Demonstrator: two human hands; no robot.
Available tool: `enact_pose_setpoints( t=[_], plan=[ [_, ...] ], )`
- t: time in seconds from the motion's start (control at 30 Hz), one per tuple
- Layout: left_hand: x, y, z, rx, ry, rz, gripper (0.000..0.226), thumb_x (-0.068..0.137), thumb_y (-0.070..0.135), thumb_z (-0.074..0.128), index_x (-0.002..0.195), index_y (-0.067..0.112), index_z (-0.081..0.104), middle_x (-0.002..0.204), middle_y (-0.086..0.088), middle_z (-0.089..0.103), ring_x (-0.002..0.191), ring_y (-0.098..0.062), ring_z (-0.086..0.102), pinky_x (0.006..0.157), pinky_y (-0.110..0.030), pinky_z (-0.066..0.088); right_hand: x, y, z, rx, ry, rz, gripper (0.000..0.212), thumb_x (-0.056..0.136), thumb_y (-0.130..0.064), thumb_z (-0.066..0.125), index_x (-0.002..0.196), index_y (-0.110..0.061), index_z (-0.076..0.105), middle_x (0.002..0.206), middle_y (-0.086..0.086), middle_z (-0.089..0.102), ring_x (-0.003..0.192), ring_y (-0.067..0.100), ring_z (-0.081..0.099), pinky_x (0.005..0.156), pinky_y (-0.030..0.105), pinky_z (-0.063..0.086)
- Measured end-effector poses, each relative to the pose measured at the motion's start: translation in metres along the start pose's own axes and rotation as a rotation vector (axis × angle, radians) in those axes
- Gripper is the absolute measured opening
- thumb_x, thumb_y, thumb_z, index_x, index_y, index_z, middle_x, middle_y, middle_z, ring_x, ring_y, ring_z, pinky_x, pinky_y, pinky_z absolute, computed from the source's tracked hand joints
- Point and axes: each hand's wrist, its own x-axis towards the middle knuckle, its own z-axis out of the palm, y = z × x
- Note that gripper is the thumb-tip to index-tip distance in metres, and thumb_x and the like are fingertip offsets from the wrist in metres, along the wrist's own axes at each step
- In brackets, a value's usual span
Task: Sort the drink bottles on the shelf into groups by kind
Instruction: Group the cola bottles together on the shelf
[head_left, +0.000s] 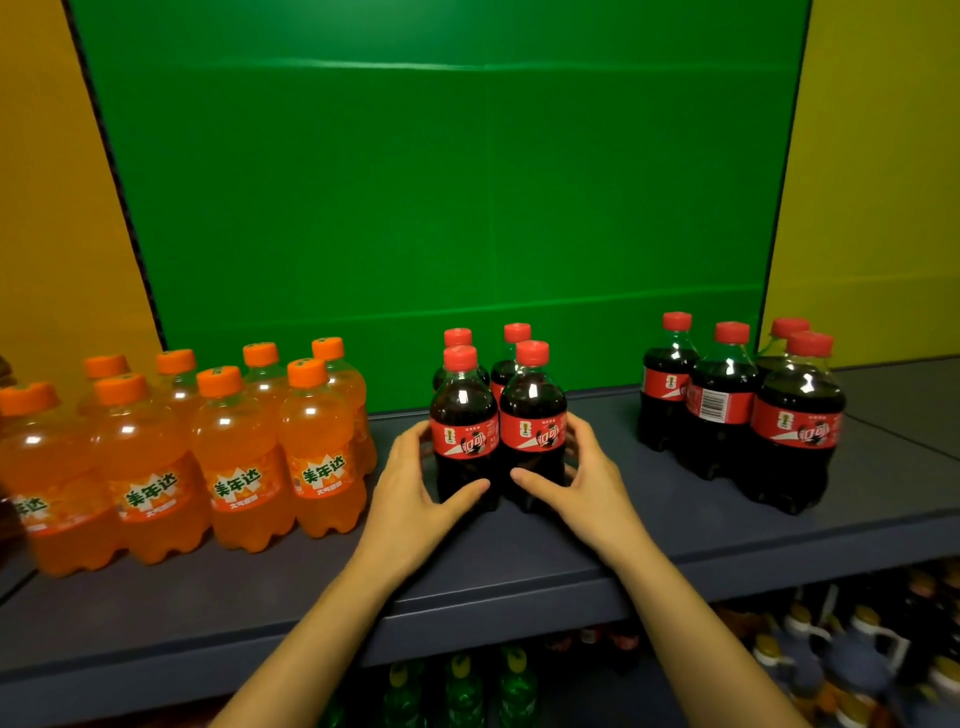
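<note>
A tight cluster of several cola bottles (497, 415) with red caps and red labels stands at the middle of the grey shelf (519, 566). My left hand (415, 483) wraps the cluster's left side, thumb across the front of a bottle's base. My right hand (576, 478) wraps its right side the same way. Several orange soda bottles (208, 452) stand grouped at the left. A second group of several cola bottles (737, 410) stands at the right.
A green panel (441, 182) forms the back wall, with yellow walls on both sides. Bare shelf lies between the groups and along the front edge. Below the shelf stand green bottles (462, 686) and jugs (852, 660) on a lower level.
</note>
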Motion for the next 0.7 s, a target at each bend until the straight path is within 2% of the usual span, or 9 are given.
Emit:
enact_pose_setpoints(
  t=[0.1,0.2,0.27,0.37,0.43,0.5,0.6,0.7],
  plan=[
    [-0.001,0.005,-0.001,0.084,0.162,0.129,0.068,0.072,0.036,0.074,0.128,0.013,0.041,0.122,0.007,0.044,0.117,-0.006,0.043,0.097,-0.019,0.036,-0.004,-0.003,-0.004,0.010,0.042,0.001,0.070,0.072,-0.031,0.077,0.132,-0.027,0.040,0.122,-0.015,0.049,0.117,0.002,0.044,0.097,0.019,0.033],
    [-0.006,0.019,-0.003,0.071,0.267,0.301,0.045,0.078,0.032,0.062,0.117,0.012,0.049,0.112,0.004,0.049,0.108,-0.009,0.048,0.095,-0.020,0.038,-0.011,-0.003,-0.017,0.017,0.144,-0.035,0.050,0.081,-0.033,0.068,0.125,-0.025,0.048,0.126,-0.011,0.052,0.119,0.004,0.046,0.101,0.022,0.035],
    [-0.010,0.033,0.001,0.005,0.231,0.368,0.031,0.081,0.029,0.056,0.109,0.016,0.053,0.104,0.006,0.052,0.103,-0.006,0.051,0.091,-0.015,0.039,-0.014,0.001,-0.033,0.018,0.232,-0.044,0.030,0.088,-0.025,0.060,0.117,-0.026,0.051,0.122,-0.006,0.056,0.116,0.009,0.052,0.099,0.023,0.039],
    [-0.010,0.054,0.019,-0.060,0.042,0.427,0.017,0.082,0.025,0.054,0.098,0.019,0.055,0.095,0.008,0.056,0.092,-0.005,0.055,0.080,-0.014,0.042,-0.017,0.011,-0.062,-0.038,0.361,-0.020,0.026,0.091,-0.013,0.054,0.115,-0.023,0.052,0.120,0.001,0.057,0.112,0.013,0.054,0.097,0.027,0.043],
    [-0.008,0.065,0.039,-0.086,-0.087,0.417,0.016,0.082,0.027,0.055,0.096,0.019,0.057,0.092,0.008,0.057,0.087,-0.009,0.056,0.076,-0.018,0.044,-0.020,0.016,-0.079,-0.077,0.410,0.000,0.029,0.091,-0.008,0.053,0.119,-0.017,0.051,0.122,0.003,0.056,0.112,0.014,0.053,0.099,0.030,0.043],
    [-0.003,0.074,0.063,-0.112,-0.173,0.380,0.017,0.083,0.028,0.057,0.098,0.020,0.056,0.095,0.008,0.057,0.088,-0.008,0.055,0.076,-0.020,0.045,-0.022,0.021,-0.094,-0.129,0.422,0.014,0.033,0.091,-0.005,0.052,0.123,-0.013,0.050,0.123,0.004,0.055,0.111,0.014,0.052,0.099,0.027,0.041],
    [0.013,0.083,0.104,-0.124,-0.214,0.282,0.023,0.085,0.016,0.061,0.105,0.021,0.050,0.108,0.005,0.055,0.096,-0.004,0.053,0.081,-0.019,0.044,-0.026,0.028,-0.110,-0.219,0.395,0.021,0.040,0.091,-0.005,0.052,0.130,-0.014,0.048,0.127,0.003,0.055,0.114,0.013,0.050,0.102,0.029,0.039],
    [0.042,0.088,0.142,-0.148,-0.206,0.106,0.034,0.086,0.011,0.061,0.116,0.013,0.045,0.123,-0.003,0.050,0.107,-0.013,0.051,0.088,-0.023,0.043,-0.030,0.034,-0.122,-0.291,0.359,0.011,0.047,0.092,-0.008,0.050,0.137,-0.017,0.041,0.129,-0.003,0.053,0.120,0.012,0.048,0.106,0.034,0.038]
  ],
)
